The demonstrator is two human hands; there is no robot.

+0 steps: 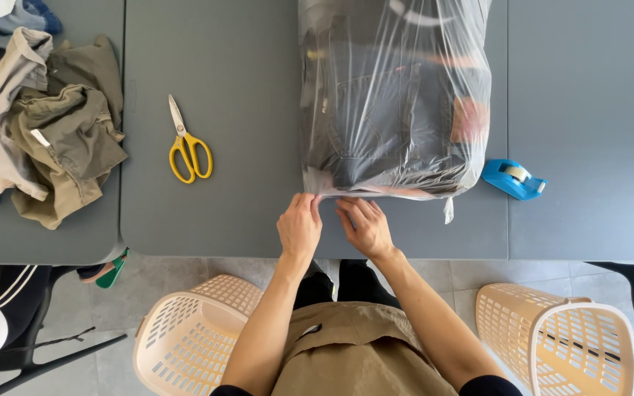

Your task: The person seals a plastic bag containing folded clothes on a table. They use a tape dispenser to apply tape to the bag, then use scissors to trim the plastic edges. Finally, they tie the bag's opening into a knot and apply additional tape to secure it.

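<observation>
A clear plastic bag [394, 95] stuffed with dark folded clothes lies on the grey table [243, 147], its near end facing me. My left hand [300, 226] pinches the bag's near edge at the lower left corner. My right hand [365, 226] rests beside it, fingertips on the same folded plastic edge. Both hands sit close together at the table's front.
Yellow-handled scissors [188, 147] lie left of the bag. A blue tape dispenser [513, 178] sits at its right. A heap of beige and olive clothes [49, 125] covers the left table. Two cream laundry baskets [192, 334] [555, 337] stand on the floor either side of me.
</observation>
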